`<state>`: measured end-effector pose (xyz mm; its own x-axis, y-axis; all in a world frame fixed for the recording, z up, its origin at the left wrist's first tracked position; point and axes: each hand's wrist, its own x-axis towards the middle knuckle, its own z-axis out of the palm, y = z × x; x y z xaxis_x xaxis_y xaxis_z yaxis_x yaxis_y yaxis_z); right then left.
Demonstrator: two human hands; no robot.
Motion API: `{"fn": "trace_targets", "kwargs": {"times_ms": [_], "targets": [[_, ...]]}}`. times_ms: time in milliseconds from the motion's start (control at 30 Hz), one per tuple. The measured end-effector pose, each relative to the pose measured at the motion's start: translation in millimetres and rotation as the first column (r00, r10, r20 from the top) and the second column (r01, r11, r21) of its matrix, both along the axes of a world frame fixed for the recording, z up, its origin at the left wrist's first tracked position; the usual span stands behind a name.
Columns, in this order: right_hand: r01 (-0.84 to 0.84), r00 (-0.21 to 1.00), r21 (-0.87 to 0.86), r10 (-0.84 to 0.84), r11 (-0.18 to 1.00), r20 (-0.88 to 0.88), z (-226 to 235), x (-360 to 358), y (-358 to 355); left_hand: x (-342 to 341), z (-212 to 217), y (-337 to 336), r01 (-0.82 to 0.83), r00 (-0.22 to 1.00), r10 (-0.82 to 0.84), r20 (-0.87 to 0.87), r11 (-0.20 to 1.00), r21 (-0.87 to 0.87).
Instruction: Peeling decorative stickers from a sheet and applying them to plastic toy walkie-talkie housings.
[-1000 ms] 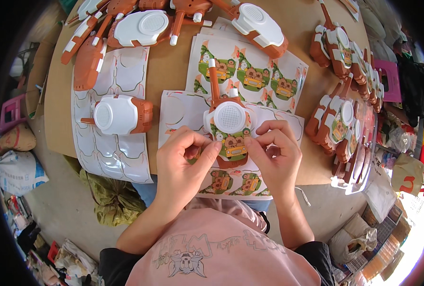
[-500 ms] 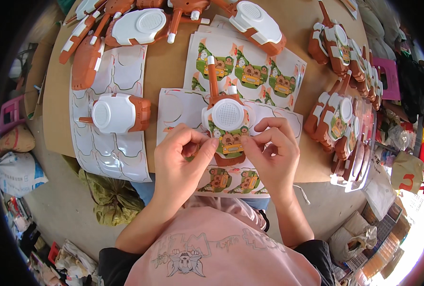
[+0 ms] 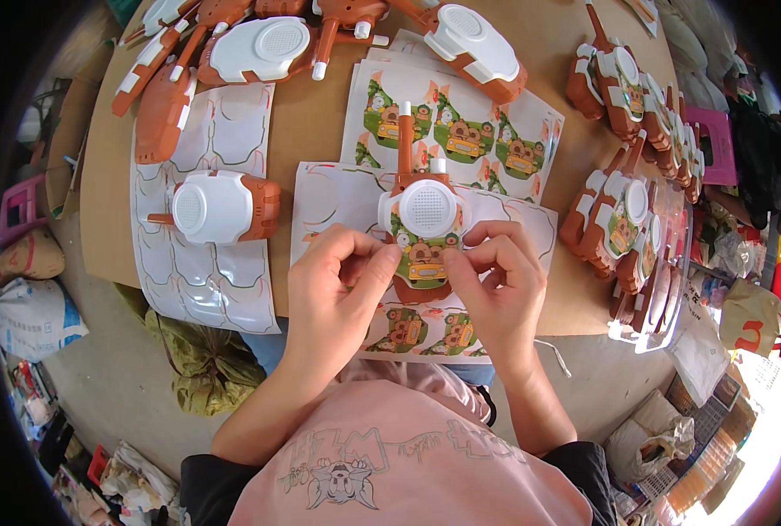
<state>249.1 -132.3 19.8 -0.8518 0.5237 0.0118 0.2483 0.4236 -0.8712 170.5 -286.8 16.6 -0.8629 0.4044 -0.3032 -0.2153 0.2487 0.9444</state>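
In front of me, a brown and white toy walkie-talkie lies with its antenna pointing away, on a partly peeled sticker sheet. A printed sticker with cartoon animals and a yellow car covers the white face below its round speaker grille. My left hand pinches the sticker's left edge between thumb and forefinger. On the opposite edge, my right hand has its thumb and forefinger closed, with the other fingers curled. How firmly the sticker adheres cannot be seen.
Left of my hands, another toy walkie-talkie without a sticker rests on a used backing sheet. More bare ones crowd the far edge. A fuller sticker sheet lies beyond. Stickered toys line the right side.
The toy's antenna end has swung slightly to the right, straightening it under the sticker. Both hands keep their pinch at the sticker's edges, the right having shifted slightly left.
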Motion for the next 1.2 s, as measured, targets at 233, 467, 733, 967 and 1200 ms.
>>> {"fn": "trace_targets", "kwargs": {"times_ms": [233, 467, 733, 967, 1200], "targets": [[0.001, 1.000, 0.007, -0.001, 1.000, -0.008, -0.6, 0.9, 0.8, -1.2, 2.6, 0.8, 0.016, 1.000, -0.016, 0.012, 1.000, 0.015], [0.013, 1.000, -0.016, -0.012, 1.000, 0.021, 0.1, 1.3, 0.2, -1.8, 4.4, 1.2, 0.007, 0.999, -0.008, 0.038, 1.000, 0.026], [0.022, 1.000, -0.020, -0.022, 1.000, 0.004, -2.0, 2.0, 1.2, -3.2, 2.8, 2.0, 0.027, 1.000, -0.027, -0.012, 1.000, -0.014], [0.018, 1.000, -0.014, -0.018, 1.000, -0.003, -2.4, 2.0, 2.5, -3.3, 5.4, 3.5, 0.046, 0.998, -0.050, -0.046, 0.996, -0.072], [0.043, 0.999, -0.018, -0.043, 0.999, -0.002, -5.8, 5.7, 1.3, -0.5, 5.0, 5.4, 0.049, 0.983, -0.061, -0.174, 0.996, -0.069]]}}
